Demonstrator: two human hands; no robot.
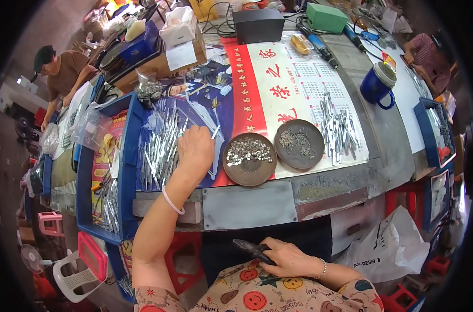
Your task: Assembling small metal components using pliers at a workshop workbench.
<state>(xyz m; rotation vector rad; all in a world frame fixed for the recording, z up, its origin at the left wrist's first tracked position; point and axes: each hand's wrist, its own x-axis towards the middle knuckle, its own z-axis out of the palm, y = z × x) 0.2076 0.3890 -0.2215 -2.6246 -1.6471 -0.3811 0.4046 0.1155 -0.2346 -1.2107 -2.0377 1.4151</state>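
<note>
My left hand (196,150) is closed at the right edge of a loose pile of slim silvery metal pieces (161,148). The end of one slim metal piece (216,131) sticks out beside its fingers. Low in front of my body, my right hand (290,258) grips dark pliers (251,250), their jaws pointing left. To the right of my left hand, a round brown dish (249,177) holds small shiny metal parts. Touching or nearly touching it, a second brown dish (298,160) contains thin, pin-like metal bits. More slim metal pieces (340,130) lie farther right.
A blue crate (128,171) with metal pieces stands at the left. Printed sheets (249,78) cover the worktop. A blue mug (377,86), a black box (258,27) and a green box (327,18) are farther back. Two people sit at the far left and far right.
</note>
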